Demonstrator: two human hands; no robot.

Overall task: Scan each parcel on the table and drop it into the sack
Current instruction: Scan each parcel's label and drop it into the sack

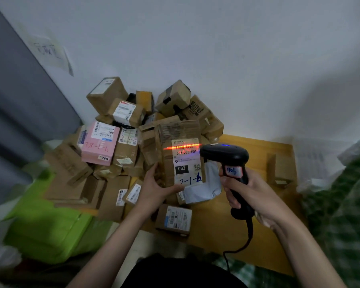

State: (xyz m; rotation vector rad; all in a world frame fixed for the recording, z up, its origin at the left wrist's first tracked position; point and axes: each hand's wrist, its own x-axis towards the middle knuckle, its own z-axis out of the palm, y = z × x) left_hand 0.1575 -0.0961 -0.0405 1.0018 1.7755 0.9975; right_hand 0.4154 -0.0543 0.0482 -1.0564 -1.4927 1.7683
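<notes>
The left hand (154,188) holds a flat cardboard parcel (180,154) upright by its lower left corner, thumb across the bottom of the shipping label (186,163), just in front of the heap of parcels (121,138) that covers the wooden surface (258,204). The right hand (245,192) has its grip clenched round the handle of the black scanner (227,161), which sits just right of the held parcel. The scanner's red beam (181,146) falls across the barcode at the top of the label.

What could go wrong: the parcel is pinched at one corner only, so it may tilt or slip, and the beam would then slide off the barcode before a read registers. The thumb lies close to the printed area; if it creeps upward it could cover codes. The scanner's cable (247,235) trails down below the right hand and could snag a small box (174,219) near the surface's front edge when the arm swings toward the sack.

As to containers, a green-checked woven sack (345,204) lies right of the held parcel; its mouth and contents are not visible. A bright green bag (44,225) sits to the left, contents unseen.
</notes>
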